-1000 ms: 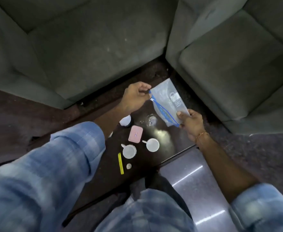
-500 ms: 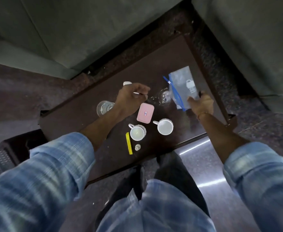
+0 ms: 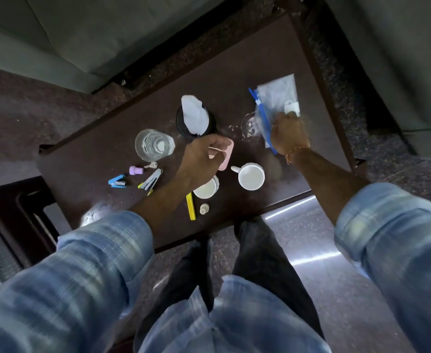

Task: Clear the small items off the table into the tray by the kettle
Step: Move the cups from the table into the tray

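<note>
Blurring right hand (image 3: 289, 135) on bag (image 3: 276, 98)

A clear zip bag (image 3: 276, 98) with a blue seal lies flat under the right grip (image 3: 288, 135); a thin stick (image 3: 215, 149) sits pinched in the left grip (image 3: 204, 159).

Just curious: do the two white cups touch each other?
Apart. The head view shows dark table between the right cup and the left cup.
</note>
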`<state>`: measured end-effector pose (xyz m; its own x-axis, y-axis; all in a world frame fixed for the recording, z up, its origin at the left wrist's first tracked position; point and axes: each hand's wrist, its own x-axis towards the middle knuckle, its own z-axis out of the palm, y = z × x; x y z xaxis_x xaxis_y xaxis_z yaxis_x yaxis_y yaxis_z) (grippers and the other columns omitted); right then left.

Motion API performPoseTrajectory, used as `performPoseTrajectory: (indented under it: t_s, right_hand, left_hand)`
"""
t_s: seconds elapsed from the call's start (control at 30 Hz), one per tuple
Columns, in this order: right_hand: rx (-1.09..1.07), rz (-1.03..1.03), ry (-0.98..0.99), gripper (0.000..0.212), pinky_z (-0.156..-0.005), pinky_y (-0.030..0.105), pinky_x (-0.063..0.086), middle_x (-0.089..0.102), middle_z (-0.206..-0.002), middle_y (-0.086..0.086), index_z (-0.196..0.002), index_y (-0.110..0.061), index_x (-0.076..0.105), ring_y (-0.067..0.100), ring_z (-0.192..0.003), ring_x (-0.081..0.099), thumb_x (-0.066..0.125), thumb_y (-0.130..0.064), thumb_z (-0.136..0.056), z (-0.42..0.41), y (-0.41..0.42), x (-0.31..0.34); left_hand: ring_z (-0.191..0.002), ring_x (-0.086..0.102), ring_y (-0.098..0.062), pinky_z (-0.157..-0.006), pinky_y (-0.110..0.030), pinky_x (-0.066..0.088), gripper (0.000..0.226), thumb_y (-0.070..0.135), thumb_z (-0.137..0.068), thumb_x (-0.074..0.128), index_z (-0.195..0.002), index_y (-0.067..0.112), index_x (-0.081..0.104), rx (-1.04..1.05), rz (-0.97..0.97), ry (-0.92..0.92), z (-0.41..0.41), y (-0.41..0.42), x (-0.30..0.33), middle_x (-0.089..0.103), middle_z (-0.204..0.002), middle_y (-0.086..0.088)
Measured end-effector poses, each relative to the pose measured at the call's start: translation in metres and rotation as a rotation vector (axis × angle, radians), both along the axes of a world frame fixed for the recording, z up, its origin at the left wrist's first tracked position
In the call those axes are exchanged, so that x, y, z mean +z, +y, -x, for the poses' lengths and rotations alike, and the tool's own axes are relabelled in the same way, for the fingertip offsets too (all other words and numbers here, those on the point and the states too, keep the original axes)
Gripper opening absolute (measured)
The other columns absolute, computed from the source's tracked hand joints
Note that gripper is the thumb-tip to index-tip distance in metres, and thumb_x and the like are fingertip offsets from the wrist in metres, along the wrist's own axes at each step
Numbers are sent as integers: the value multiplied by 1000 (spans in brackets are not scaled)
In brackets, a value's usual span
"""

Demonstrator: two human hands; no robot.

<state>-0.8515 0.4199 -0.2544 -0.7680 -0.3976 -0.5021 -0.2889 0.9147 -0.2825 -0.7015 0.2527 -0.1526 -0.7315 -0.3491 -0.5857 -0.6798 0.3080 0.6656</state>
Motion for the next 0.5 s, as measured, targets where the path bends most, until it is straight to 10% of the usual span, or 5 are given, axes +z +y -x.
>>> performPoseTrajectory:
  t_s: [0.3,0.5]
  right_hand:
    - [-36,308,10,21,-89,43,47,56,-108,24,-103,0,61,40,-97,56,50,-8,-87,-36,-1,47]
    - [30,262,-153,51,-92,45,49,53,-119,18,-118,-9,57,37,-105,57,67,-41,-80,-97,-2,53]
  left_hand:
    - [-106,61,-19,-93,-26,45,40,4,-77,67,-114,18,67,-63,174,-64,-83,-6,-13,65,-116,-3]
    - [-123,47,-33,-99,-47,47,74,22,-76,76,-142,22,44,-237,276,-284,-101,3,-25,42,-143,-6]
